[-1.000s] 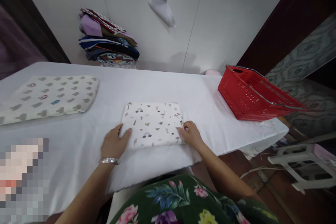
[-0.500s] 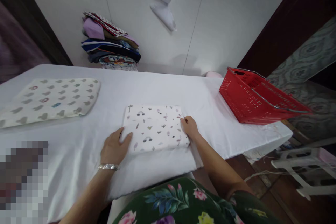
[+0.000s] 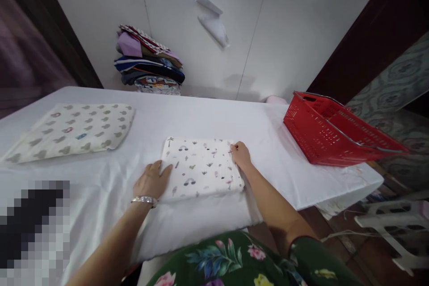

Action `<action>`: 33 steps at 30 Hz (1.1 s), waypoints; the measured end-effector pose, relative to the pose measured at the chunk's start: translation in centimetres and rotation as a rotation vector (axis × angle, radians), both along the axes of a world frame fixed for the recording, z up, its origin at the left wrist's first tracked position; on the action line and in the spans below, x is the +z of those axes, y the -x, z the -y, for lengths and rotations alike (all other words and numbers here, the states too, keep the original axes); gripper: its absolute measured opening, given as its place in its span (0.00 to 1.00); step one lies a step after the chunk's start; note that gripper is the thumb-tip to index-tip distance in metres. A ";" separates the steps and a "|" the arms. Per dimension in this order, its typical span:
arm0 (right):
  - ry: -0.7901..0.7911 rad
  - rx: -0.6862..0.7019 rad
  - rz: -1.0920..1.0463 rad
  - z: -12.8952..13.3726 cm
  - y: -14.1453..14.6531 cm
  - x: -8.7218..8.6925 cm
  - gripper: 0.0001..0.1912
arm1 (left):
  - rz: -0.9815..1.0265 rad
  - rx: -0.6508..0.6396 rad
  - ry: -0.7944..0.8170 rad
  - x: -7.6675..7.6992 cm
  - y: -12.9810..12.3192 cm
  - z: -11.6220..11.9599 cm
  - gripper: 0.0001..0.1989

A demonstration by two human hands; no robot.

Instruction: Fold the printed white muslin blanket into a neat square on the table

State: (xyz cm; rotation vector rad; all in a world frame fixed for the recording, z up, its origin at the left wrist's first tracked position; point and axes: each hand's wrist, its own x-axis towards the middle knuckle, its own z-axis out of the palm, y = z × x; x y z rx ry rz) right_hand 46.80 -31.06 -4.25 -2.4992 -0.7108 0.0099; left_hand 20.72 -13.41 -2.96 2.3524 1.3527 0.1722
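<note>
A white folded cloth (image 3: 201,167), printed with small rainbows, flamingos and plants, lies flat in front of me on the white-covered table (image 3: 208,114). My left hand (image 3: 152,182) rests at its left edge, thumb and fingers apart, the thumb touching the cloth. Near the far right corner, my right hand (image 3: 240,155) has its fingers curled and pinched on the cloth's right edge. The fingertips there are partly hidden by the hand itself.
A cream cloth with grey prints (image 3: 83,129) lies spread on the left. On the right stands a red plastic basket (image 3: 308,136) with metal handles. Folded fabrics (image 3: 150,65) are stacked behind the table against the wall. A white stool (image 3: 392,228) stands on the floor at right.
My right hand has slid slightly up the cloth's right edge toward the far corner. The left hand stays at the left edge. The whole view has shifted a little.
</note>
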 end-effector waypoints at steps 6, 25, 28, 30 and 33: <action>0.014 0.014 -0.054 -0.3 -0.9 -0.5 0.12 | -0.007 0.002 -0.027 -0.3 0.2 0.1 0.31; -0.229 0.096 -0.223 6.8 3.2 1.0 0.16 | -0.124 -0.458 -0.299 -1.5 -4.0 1.8 0.36; -0.198 0.137 -0.240 8.9 5.9 1.1 0.16 | -0.127 -0.458 -0.305 -1.4 -4.1 1.8 0.36; -0.161 0.160 -0.222 9.6 7.2 1.3 0.15 | -0.132 -0.455 -0.303 -1.3 -4.1 1.9 0.36; -0.106 0.185 -0.189 9.8 8.1 1.5 0.14 | -0.138 -0.445 -0.290 -1.2 -4.2 2.0 0.36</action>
